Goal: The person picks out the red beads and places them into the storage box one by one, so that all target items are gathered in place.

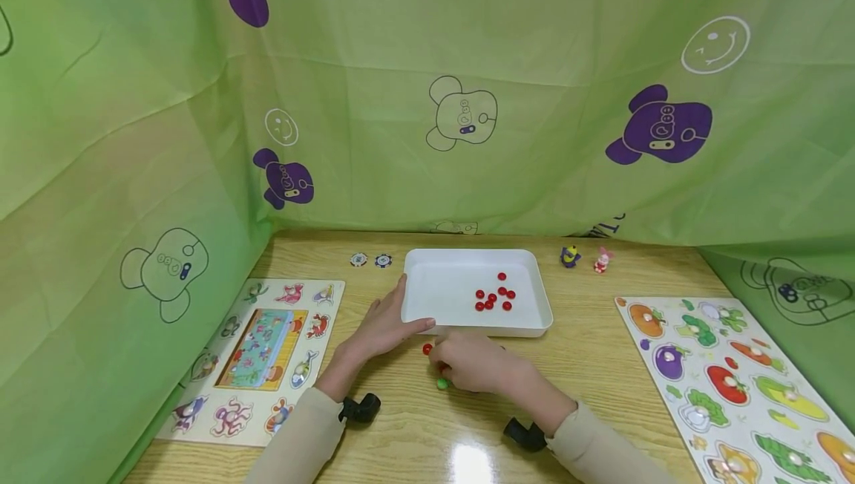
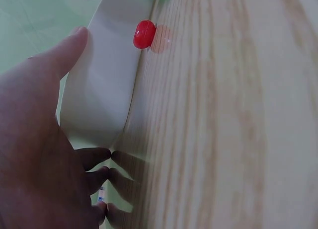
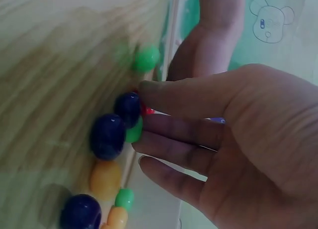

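Note:
A white tray holds several red beads. My left hand lies at its front left corner, fingers extended along the side and thumb over the front; in the left wrist view the thumb reaches the rim. Just in front of the tray, my right hand is low over the table, a red bead between thumb and fingertips, partly hidden by them. Blue beads, orange beads and green beads lie around these fingertips. Another red bead sits to their left.
A sea-animal puzzle board lies at the left, a vegetable puzzle board at the right. Two poker chips are behind my left hand. Right of the tray stand two small figurines. Green curtains enclose the wooden table.

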`<state>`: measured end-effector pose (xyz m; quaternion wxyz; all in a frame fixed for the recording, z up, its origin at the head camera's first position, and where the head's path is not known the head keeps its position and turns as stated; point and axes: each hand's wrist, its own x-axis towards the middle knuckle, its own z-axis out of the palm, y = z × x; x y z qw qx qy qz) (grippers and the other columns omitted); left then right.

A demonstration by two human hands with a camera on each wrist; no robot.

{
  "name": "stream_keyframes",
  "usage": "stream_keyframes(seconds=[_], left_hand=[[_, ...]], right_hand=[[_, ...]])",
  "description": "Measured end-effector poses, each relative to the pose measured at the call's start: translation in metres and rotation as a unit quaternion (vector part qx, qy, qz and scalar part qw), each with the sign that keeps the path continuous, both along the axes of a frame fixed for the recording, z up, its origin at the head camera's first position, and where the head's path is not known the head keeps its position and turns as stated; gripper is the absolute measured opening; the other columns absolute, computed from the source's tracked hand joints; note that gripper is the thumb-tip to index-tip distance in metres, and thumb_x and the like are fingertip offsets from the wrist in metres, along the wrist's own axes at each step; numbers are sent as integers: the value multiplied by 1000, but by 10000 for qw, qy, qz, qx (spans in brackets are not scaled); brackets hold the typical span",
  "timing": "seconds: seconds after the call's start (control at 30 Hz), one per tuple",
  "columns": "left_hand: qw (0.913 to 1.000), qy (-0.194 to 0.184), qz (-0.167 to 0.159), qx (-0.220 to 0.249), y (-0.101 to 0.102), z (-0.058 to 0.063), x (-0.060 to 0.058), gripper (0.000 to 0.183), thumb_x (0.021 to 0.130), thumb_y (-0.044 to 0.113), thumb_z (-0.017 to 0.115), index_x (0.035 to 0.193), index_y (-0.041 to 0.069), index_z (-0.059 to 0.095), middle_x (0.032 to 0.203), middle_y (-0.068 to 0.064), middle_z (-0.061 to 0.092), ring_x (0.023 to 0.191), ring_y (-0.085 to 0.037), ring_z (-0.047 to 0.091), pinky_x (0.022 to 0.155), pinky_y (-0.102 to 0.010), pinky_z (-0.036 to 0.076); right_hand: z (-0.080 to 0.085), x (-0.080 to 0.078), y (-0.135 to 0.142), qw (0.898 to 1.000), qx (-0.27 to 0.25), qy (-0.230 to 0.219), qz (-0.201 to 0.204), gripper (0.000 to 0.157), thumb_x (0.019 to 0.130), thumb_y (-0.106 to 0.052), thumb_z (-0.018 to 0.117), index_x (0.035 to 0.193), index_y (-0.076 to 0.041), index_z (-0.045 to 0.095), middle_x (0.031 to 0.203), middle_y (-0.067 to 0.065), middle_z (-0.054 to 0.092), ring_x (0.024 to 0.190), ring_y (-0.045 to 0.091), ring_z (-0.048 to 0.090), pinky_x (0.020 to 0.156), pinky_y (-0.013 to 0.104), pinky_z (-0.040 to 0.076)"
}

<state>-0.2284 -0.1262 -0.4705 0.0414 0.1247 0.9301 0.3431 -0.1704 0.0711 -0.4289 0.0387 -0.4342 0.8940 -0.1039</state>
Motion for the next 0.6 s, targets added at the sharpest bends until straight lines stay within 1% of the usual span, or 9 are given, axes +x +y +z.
stream_keyframes(seconds=[0.1, 0.27, 0.4, 0.5, 0.6], left_hand=[[10000, -4, 21, -49, 0, -1, 0, 113, 71, 75, 56, 150, 17, 0, 156, -2, 18, 143, -21, 21, 114, -55, 10], [10000, -21, 60, -45, 0, -1, -1, 113, 70, 75, 56, 151, 18, 1, 156, -3, 18, 143, -22, 21, 115, -54, 9], [9999, -49, 88, -65, 0, -3, -2, 112, 72, 73, 56, 150, 18, 0, 156, -3, 17, 143, -22, 20, 115, -54, 8], [9999, -55, 93, -127, 1, -4, -2, 111, 72, 72, 56, 150, 17, -1, 156, -4, 17, 143, -22, 20, 115, -53, 8], [9997, -87, 99, -190, 1, -4, -2, 112, 72, 73, 56, 150, 17, -1, 156, -4, 17, 143, -22, 20, 115, -53, 8]], right_hand=[[-5, -1, -1, 9998, 15, 194, 24, 18, 78, -8, 68, 69, -23, 63, 71, -12, 50, 65, 3, 42, 56, 15, 36], [-8, -5, 0, 9996, -11, 297, 14, 17, 79, -7, 68, 73, -22, 65, 75, -10, 54, 66, 2, 43, 57, 15, 38], [-6, -7, 1, 9996, -191, 178, -47, 16, 79, -3, 66, 81, -19, 69, 77, -7, 61, 64, 3, 44, 58, 15, 38], [-1, -9, 3, 9993, -283, 47, -239, 16, 80, -4, 66, 87, -17, 71, 82, -8, 64, 66, 4, 47, 62, 17, 41], [7, -10, 6, 9984, -330, -51, -446, 11, 81, -8, 67, 86, -18, 70, 83, -8, 65, 69, 4, 50, 64, 19, 44]])
